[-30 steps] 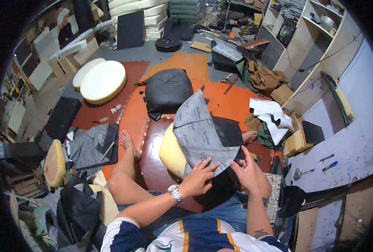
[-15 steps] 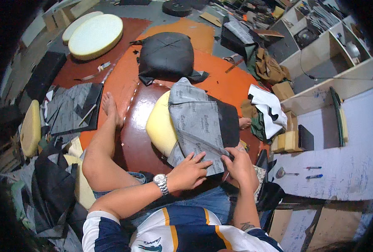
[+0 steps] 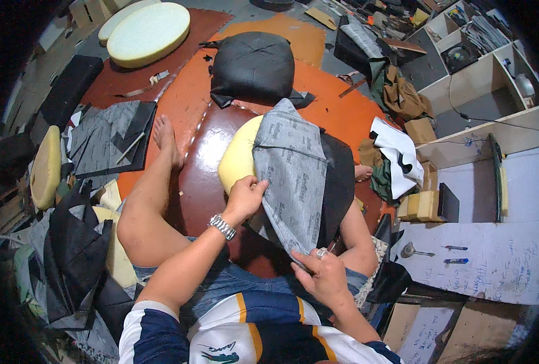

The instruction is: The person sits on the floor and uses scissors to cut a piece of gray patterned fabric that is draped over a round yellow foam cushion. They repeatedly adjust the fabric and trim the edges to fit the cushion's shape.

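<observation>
A yellow foam cushion point(image 3: 237, 156) lies between my legs, its right part covered by an upholstery cover point(image 3: 294, 170) with a printed grey backing and a black outer side. My left hand point(image 3: 245, 199), below a metal watch, pinches the cover's left edge beside the foam. Down at the lower corner, my right hand point(image 3: 325, 278) grips the cover between thumb and fingers and wears a ring. The cover is stretched between the two hands in a long taper. Its black part point(image 3: 337, 182) spreads out on the right.
A black stuffed cushion point(image 3: 252, 67) sits ahead on the orange sheet point(image 3: 197, 85). Round foam discs point(image 3: 148, 35) lie far left, with grey-backed pieces point(image 3: 103, 145) nearer. To the right stand foam blocks point(image 3: 420, 206), a marked white board point(image 3: 475, 249) with pens, and open shelving point(image 3: 475, 91).
My left hand has gone from lying flat on the cover to pinching its left edge. My right hand has drawn the lower corner down and left, pulling the fold out straight.
</observation>
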`<state>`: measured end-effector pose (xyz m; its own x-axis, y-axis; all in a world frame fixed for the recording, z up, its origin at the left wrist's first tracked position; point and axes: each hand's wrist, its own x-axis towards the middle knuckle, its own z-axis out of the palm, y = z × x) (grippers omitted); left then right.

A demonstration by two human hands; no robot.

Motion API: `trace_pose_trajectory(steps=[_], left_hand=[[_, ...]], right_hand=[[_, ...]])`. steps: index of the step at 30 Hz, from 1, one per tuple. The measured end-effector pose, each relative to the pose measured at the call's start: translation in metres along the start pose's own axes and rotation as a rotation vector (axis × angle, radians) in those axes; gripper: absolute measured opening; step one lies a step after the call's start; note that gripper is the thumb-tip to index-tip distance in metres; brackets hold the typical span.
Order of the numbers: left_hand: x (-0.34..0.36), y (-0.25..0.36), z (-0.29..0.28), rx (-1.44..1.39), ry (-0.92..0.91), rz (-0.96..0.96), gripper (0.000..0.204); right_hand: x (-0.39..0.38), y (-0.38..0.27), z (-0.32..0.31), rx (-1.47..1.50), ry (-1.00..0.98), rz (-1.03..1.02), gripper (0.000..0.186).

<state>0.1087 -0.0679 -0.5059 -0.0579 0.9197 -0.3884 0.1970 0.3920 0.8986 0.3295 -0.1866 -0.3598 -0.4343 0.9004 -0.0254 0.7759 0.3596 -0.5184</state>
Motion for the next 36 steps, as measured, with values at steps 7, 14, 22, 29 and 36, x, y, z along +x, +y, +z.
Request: trace_pose_trajectory(steps=[7, 14, 22, 29, 36], left_hand=[[-0.011, 0.0, 0.012, -0.123, 0.045, 0.182, 0.026], [-0.054, 0.016, 0.047, 0.081, 0.011, 0.366, 0.032], [-0.076, 0.024, 0.073, 0.464, -0.3, 0.357, 0.051], [-0.063, 0.047, 0.068, 0.344, -0.245, 0.403, 0.078], [-0.054, 0.091, 0.068, 0.186, -0.312, 0.402, 0.067]], right_hand=[[0.024, 0.028, -0.043, 0.19, -0.204, 0.152, 0.054], [0.12, 0.052, -0.057, -0.096, -0.176, -0.104, 0.083], [0.196, 0.041, 0.031, -0.527, -0.247, 0.297, 0.081], [0.156, 0.103, -0.013, -0.125, 0.17, 0.34, 0.046], [0.049, 0.14, -0.059, 0.861, 0.507, 0.547, 0.029]])
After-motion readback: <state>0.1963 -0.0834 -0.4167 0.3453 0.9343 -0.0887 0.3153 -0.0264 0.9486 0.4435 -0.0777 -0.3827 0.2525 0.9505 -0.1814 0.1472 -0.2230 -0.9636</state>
